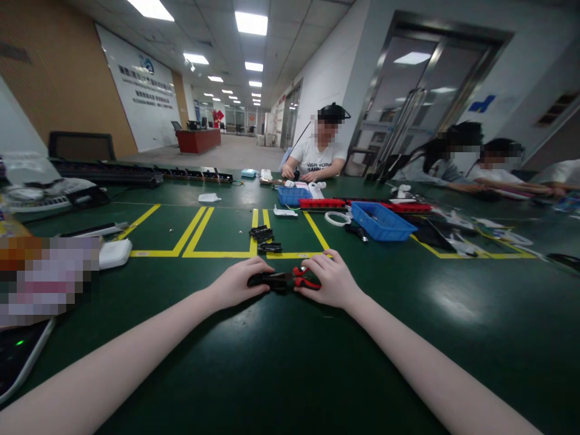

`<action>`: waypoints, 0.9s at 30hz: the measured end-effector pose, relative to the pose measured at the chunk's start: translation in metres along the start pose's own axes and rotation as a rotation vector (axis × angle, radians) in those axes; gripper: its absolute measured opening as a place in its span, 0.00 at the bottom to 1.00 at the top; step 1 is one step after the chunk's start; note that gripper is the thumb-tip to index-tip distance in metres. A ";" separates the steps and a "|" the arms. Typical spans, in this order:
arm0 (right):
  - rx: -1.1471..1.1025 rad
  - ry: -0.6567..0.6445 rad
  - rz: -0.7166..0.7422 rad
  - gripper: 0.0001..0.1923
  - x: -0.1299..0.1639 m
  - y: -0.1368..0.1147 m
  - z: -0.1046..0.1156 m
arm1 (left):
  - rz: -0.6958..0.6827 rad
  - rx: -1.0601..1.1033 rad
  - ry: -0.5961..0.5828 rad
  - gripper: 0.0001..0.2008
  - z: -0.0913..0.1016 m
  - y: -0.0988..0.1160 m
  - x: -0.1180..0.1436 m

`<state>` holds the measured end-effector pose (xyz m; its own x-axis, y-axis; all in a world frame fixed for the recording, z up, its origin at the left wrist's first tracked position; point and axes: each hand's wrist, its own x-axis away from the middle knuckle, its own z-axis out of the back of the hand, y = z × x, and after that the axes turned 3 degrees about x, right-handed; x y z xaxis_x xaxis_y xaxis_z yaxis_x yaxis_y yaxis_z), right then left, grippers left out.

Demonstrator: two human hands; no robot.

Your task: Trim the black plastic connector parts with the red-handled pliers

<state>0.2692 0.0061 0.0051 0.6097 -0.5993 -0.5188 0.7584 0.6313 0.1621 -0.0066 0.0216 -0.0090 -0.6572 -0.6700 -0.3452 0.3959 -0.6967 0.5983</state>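
My right hand [330, 279] is closed around the red and black handles of a pair of pliers [308, 281], whose jaws point left. In my left hand [240, 281] is a small black part [260, 279], gripped between thumb and fingers. The jaws of the pliers meet the right end of that part; exactly what they bite on is too small to tell. Just beyond my hands several similar black parts [265, 235] lie in a small group on the green table, by the yellow tape lines.
A blue bin [383, 222] stands right of the black parts, with a white ring of cable [338, 219] beside it. Another blue bin [293, 194] and a long red strip [362, 204] lie further back. A white box [115, 254] sits at left. Across the table, people are seated.
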 end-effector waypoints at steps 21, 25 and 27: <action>-0.032 -0.004 -0.055 0.21 0.003 -0.003 0.005 | 0.067 -0.140 0.004 0.17 -0.007 0.008 0.000; -0.032 0.008 -0.057 0.21 0.004 -0.001 0.003 | 0.074 -0.152 0.008 0.17 -0.008 0.008 0.000; -0.038 0.025 -0.064 0.21 0.005 0.000 0.001 | 0.089 -0.138 0.016 0.16 -0.008 0.009 0.000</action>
<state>0.2721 0.0026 0.0033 0.5536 -0.6270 -0.5481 0.7862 0.6105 0.0958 0.0016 0.0133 -0.0097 -0.6058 -0.7337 -0.3079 0.5369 -0.6625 0.5224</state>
